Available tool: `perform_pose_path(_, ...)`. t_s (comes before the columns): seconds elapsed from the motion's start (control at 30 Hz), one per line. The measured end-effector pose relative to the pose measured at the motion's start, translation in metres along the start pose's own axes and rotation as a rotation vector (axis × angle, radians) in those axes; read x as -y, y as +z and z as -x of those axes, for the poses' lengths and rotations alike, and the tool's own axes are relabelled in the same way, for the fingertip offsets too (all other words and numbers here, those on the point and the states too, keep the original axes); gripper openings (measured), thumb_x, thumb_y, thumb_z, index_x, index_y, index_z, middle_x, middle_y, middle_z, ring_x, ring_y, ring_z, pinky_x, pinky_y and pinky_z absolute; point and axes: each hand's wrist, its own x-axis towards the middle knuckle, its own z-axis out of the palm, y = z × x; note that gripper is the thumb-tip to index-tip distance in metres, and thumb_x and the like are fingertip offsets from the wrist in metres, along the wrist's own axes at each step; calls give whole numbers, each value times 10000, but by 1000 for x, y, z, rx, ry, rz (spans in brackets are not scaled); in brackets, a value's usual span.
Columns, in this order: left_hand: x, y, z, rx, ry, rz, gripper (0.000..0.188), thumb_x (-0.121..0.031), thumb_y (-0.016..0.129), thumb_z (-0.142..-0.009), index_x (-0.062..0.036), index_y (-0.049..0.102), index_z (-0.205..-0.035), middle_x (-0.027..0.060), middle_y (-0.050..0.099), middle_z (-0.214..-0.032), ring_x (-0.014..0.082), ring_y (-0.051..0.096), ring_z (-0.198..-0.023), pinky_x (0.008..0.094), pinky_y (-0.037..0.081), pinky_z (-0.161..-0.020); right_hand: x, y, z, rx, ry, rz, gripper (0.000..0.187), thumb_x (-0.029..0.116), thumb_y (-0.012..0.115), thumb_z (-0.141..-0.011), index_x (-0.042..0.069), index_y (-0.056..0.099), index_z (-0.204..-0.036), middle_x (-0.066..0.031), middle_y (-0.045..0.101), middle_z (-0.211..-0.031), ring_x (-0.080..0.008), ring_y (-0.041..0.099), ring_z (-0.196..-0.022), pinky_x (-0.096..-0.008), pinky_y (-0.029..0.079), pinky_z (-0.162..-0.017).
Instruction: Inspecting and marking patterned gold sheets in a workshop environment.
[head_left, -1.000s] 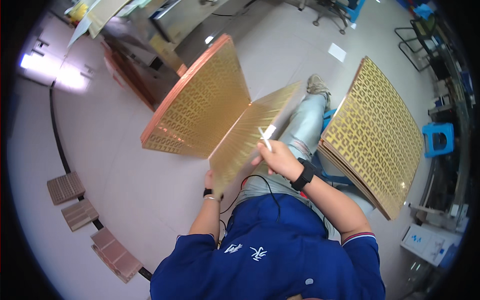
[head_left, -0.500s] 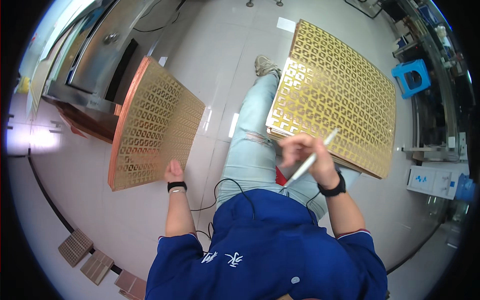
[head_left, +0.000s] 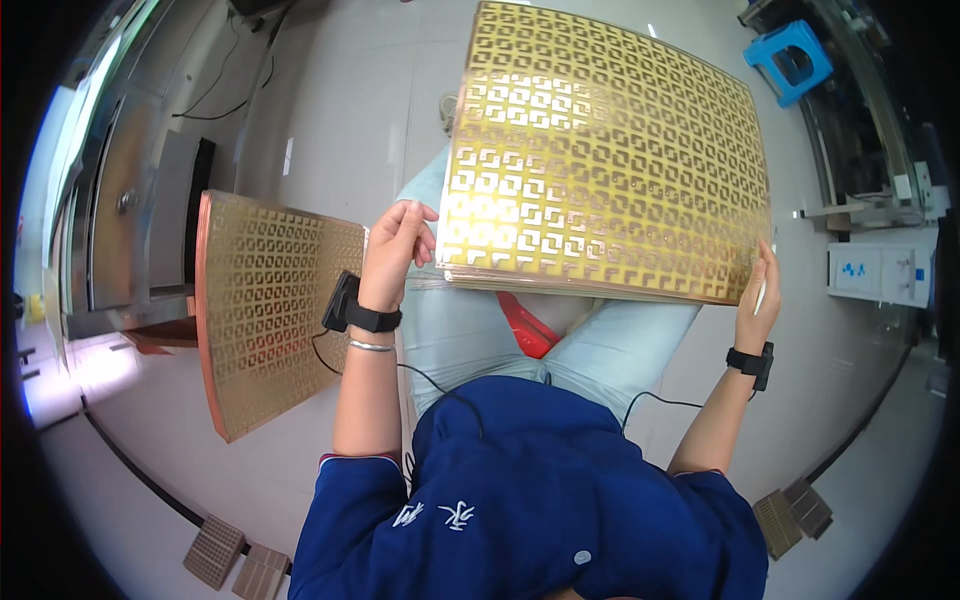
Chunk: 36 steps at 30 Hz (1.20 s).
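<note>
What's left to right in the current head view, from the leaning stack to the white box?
Leaning copper-edged stack → left hand → yellow patterned panel stack → right hand → white box.

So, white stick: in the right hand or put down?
In hand: the white stick shows against the right hand, at the corner of the panel stack.
</note>
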Motion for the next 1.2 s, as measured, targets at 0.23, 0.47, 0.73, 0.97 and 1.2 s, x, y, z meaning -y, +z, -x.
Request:
perform_pose_path(0.23, -14, 22, -4, 29, -20, -313, 226, -206, 602, -892, -90, 490, -732, -75, 463, -572, -6, 370, -476, 153, 289, -422, -44, 2, 18, -22, 20, 302, 296, 184, 403, -973, 8, 546, -1164, -154, 590, -1154, -290, 559, -1076, -357, 434, -907)
perform_pose_path(0.47, -15, -16, 41, 18, -164, -246, 218, -183, 591, -899, -97, 488, -727, -77, 466, -578, -12, 354, -463, 150, 251, -408, -30, -17, 15, 16, 175, 109, 308, 205, 401, -979, -1, 551, -1151, -165, 624, -1071, -267, 617, -967, -328, 464, -835)
perform_pose_path(0.73, -21, -56, 59, -247, -38, -329, 210, -270, 526, -938, -66, 571, -959, -67, 525, -681, -1, 442, -547, 153, 348, -460, -16, 2, 13, -25, 46, 96, 298, 181, 405, -974, 4, 535, -1176, -170, 616, -1093, -274, 605, -1015, -330, 455, -860)
perform_pose_path(0.97, -5, -18, 44, -240, 74, -282, 339, -174, 454, -965, 37, 462, -1230, 99, 576, -1131, 118, 542, -998, 258, 431, -865, -14, 3, 10, 43, 45, 97, 293, 175, 399, -973, 39, 533, -1195, -160, 613, -1121, -266, 579, -1071, -331, 437, -895)
perform_pose_path(1.2, 8, -21, 37, -278, 160, -269, 301, -199, 425, -978, 46, 533, -1117, 70, 618, -1003, 88, 574, -854, 234, 470, -750, -29, -13, 6, -5, 228, -363, 356, 198, 399, -975, -41, 468, -1230, -199, 534, -1226, -275, 514, -1160, -342, 389, -978)
